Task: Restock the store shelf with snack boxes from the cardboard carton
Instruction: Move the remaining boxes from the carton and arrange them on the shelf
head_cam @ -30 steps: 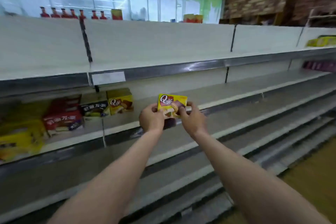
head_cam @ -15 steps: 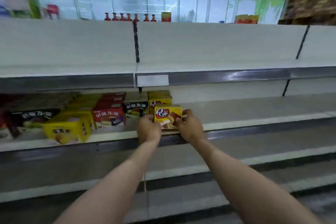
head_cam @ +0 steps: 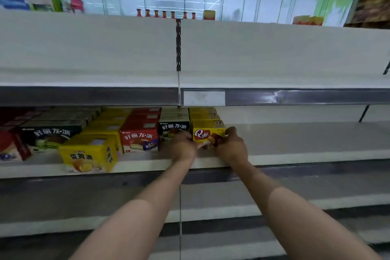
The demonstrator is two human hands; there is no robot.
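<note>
You hold the light, stiff yellow snack box between left hand and right hand, gripping its side edges.

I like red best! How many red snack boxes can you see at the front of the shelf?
2. One red box stands between yellow and black ones; another red box sits at the far left, cut off. More seem lined up behind.
</note>
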